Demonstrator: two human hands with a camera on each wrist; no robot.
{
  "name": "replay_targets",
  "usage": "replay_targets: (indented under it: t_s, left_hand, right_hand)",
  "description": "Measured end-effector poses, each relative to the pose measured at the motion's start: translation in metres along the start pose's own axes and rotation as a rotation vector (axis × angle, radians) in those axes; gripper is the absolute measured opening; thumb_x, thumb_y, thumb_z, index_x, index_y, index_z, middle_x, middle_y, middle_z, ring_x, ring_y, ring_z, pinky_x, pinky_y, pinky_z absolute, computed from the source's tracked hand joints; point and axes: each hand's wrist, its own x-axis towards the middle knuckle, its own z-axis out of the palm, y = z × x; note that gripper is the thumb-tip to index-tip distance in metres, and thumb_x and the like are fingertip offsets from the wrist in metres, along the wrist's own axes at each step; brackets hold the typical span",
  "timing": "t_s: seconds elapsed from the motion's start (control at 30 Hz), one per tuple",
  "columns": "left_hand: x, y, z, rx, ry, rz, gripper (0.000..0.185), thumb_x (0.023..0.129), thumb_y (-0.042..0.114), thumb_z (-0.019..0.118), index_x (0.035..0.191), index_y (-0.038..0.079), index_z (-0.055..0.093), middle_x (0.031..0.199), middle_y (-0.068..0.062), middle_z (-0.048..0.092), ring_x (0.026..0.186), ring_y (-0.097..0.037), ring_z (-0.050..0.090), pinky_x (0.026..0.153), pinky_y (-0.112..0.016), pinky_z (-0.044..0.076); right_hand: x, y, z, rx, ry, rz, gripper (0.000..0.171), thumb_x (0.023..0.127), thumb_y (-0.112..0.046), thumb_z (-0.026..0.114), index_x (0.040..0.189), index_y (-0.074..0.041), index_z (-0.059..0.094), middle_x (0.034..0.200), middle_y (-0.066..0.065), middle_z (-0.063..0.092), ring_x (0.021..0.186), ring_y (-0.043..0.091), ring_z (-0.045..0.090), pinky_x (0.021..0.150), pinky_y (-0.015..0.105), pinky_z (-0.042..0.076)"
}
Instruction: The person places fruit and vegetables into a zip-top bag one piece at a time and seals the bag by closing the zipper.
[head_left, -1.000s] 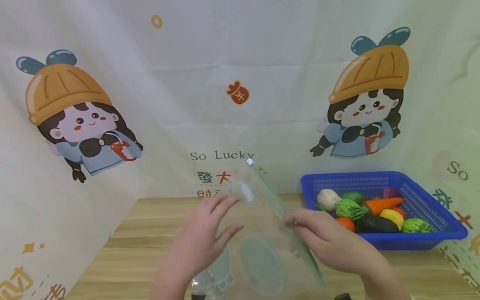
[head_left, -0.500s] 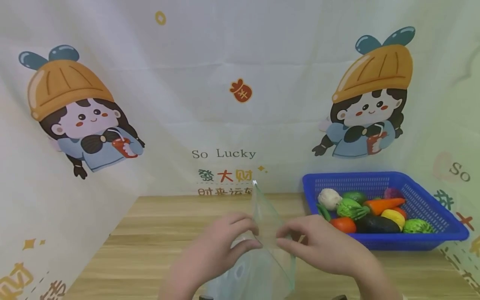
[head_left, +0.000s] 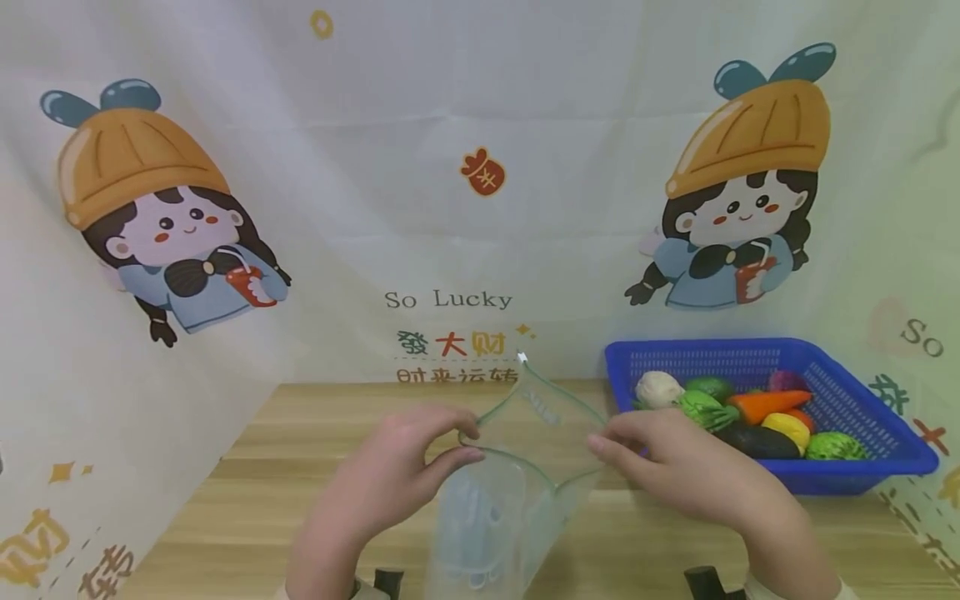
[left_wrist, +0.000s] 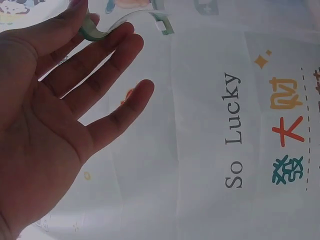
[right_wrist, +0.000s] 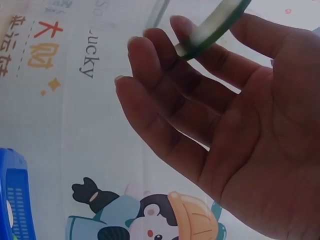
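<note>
A clear zip bag (head_left: 480, 533) with a green-edged mouth and a white slider (head_left: 522, 357) stands at the middle front of the head view. Its mouth is spread wide into a diamond shape. My left hand (head_left: 401, 462) pinches the left side of the mouth between thumb and forefinger. On the opposite side, my right hand (head_left: 671, 462) pinches the rim the same way. The left wrist view catches the green rim (left_wrist: 95, 34) at the left fingertips, the other fingers spread loosely. In the right wrist view the rim (right_wrist: 212, 35) passes by the right fingers.
A blue plastic basket (head_left: 757, 473) at the right holds several vegetables, among them a carrot (head_left: 768, 407), an eggplant (head_left: 753, 442) and a white bulb (head_left: 658, 389). The wood-grain table (head_left: 285, 467) meets a printed cloth backdrop (head_left: 360, 208) behind and at both sides.
The bag's mouth has gone from closed flat to spread wide. My left hand has come to the bag's edge, and both hands have drawn apart, each pinching one side.
</note>
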Motion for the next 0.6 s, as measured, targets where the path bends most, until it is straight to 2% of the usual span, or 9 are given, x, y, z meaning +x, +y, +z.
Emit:
replay_targets:
  t_s: [0.2,0.33,0.4,0.5,0.6]
  left_hand:
    - [0.0055,0.0024,0.0008,-0.015,0.024,0.075,0.017,0.091,0.011,0.083,0.106,0.012,0.075,0.099,0.003,0.079,0.091,-0.011,0.073,0.08,-0.026,0.062]
    - [0.0042,0.0027,0.0006,-0.022,0.044,0.093,0.018,0.09,0.009,0.085,0.105,0.01,0.075,0.098,0.001,0.08,0.091,-0.012,0.074,0.08,-0.026,0.062]
    - [0.004,0.0028,0.0011,-0.02,0.049,0.093,0.018,0.089,0.009,0.085,0.105,0.009,0.076,0.098,0.001,0.08,0.09,-0.012,0.074,0.08,-0.025,0.062]
    - [0.005,0.0018,0.0007,-0.036,0.052,0.079,0.019,0.089,0.009,0.085,0.106,0.008,0.076,0.099,0.0,0.08,0.09,-0.012,0.075,0.08,-0.025,0.063]
    - [0.0068,0.0015,0.0005,-0.057,0.065,0.033,0.021,0.089,0.008,0.085,0.107,0.006,0.076,0.1,-0.001,0.081,0.09,-0.012,0.075,0.08,-0.027,0.063]
  right_hand:
    - [-0.0002,-0.0035,0.0014,0.015,-0.048,-0.046,0.035,0.11,-0.049,0.053,0.094,-0.022,0.067,0.073,-0.009,0.055,0.068,0.007,0.054,0.06,0.026,0.047]
    - [0.0,-0.0036,0.003,0.031,-0.087,-0.047,0.032,0.111,-0.048,0.054,0.101,-0.022,0.071,0.08,-0.009,0.063,0.075,0.009,0.059,0.065,0.026,0.051]
    - [-0.0005,-0.0036,0.0039,0.038,-0.103,-0.045,0.032,0.111,-0.047,0.054,0.111,-0.022,0.073,0.091,-0.011,0.07,0.084,0.008,0.064,0.071,0.026,0.056]
    - [0.0005,-0.006,0.0047,0.064,-0.095,-0.043,0.038,0.111,-0.046,0.055,0.136,-0.02,0.067,0.11,-0.009,0.075,0.1,0.009,0.07,0.082,0.03,0.061]
    - [0.0016,-0.006,-0.0001,0.036,-0.003,-0.077,0.048,0.111,-0.044,0.056,0.152,-0.02,0.055,0.123,-0.006,0.073,0.11,0.011,0.07,0.087,0.035,0.062]
